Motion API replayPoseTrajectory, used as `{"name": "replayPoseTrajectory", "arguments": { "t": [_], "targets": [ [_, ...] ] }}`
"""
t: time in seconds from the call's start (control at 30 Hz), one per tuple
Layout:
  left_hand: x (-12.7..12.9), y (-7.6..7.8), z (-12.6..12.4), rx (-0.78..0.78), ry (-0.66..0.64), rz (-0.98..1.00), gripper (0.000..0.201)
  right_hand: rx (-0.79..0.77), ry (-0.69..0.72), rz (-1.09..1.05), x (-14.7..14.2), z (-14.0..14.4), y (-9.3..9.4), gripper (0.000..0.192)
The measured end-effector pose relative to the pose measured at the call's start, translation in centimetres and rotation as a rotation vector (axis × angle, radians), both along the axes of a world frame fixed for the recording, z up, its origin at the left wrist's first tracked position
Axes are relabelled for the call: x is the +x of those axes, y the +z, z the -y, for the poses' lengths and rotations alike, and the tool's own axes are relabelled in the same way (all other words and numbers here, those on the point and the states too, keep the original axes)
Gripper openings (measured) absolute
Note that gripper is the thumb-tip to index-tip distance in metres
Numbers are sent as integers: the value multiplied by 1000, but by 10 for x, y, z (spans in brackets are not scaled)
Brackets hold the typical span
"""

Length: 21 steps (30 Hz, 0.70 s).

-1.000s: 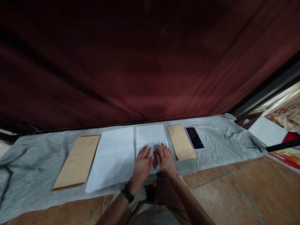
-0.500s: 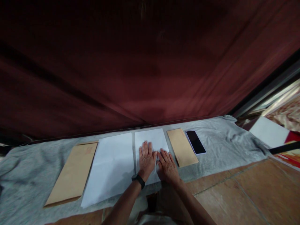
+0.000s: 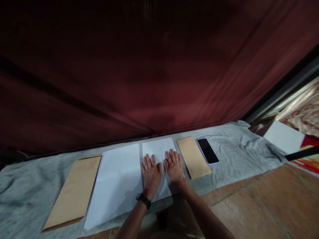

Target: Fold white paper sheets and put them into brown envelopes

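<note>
Both hands, left hand (image 3: 151, 174) and right hand (image 3: 173, 167), lay flat and open on the white sheet (image 3: 159, 149), just left of the small brown envelope (image 3: 193, 157). Uneven pressing risked creasing or skewing it on the soft grey cloth (image 3: 239, 146).

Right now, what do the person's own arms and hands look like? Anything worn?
Both forearms are bare, with no sleeves in view. The left hand has a black band on its wrist, a watch or a fitness tracker; its face cannot be made out. The right hand wears nothing visible: no gloves, no rings to be seen.
</note>
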<state>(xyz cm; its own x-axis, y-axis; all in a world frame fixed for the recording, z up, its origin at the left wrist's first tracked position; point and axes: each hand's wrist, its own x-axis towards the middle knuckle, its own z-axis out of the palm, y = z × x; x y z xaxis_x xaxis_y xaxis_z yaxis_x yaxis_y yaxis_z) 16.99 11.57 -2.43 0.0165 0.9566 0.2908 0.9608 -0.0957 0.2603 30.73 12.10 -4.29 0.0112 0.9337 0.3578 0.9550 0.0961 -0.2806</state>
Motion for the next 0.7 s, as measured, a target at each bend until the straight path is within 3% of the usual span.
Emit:
{"name": "replayPoseTrajectory", "arguments": {
  "t": [0.2,0.47,0.7],
  "targets": [
    [-1,2,6,3,-10,32,55,-39,44,35,5,1,3,50],
    [-13,-15,11,126,-60,161,61,-22,72,19,6,2,3,50],
    [-19,-19,24,42,-68,67,60,-36,89,31,8,2,3,51]
  ]
}}
